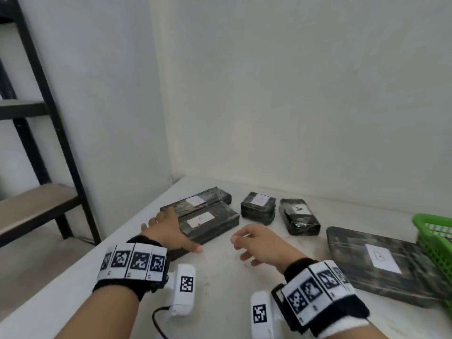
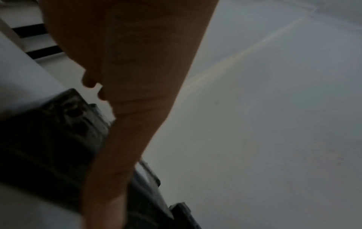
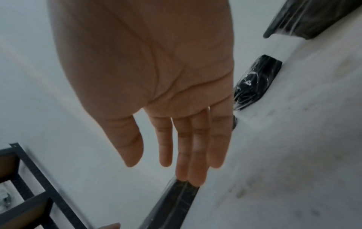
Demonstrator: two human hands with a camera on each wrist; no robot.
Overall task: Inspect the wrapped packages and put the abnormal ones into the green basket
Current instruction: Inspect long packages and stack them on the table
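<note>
Several black plastic-wrapped packages with white labels lie on the white table. Two long ones sit side by side at the left, the near one and the far one. Two small ones lie in the middle. A flat wide one marked B lies at the right, against the green basket. My left hand rests with spread fingers on the near long package's left end. My right hand hovers empty over the table, fingers relaxed.
A black metal shelf rack with wooden boards stands left of the table. White walls close the corner behind the packages. The table's left edge runs just beside my left hand. A small package shows past my right palm.
</note>
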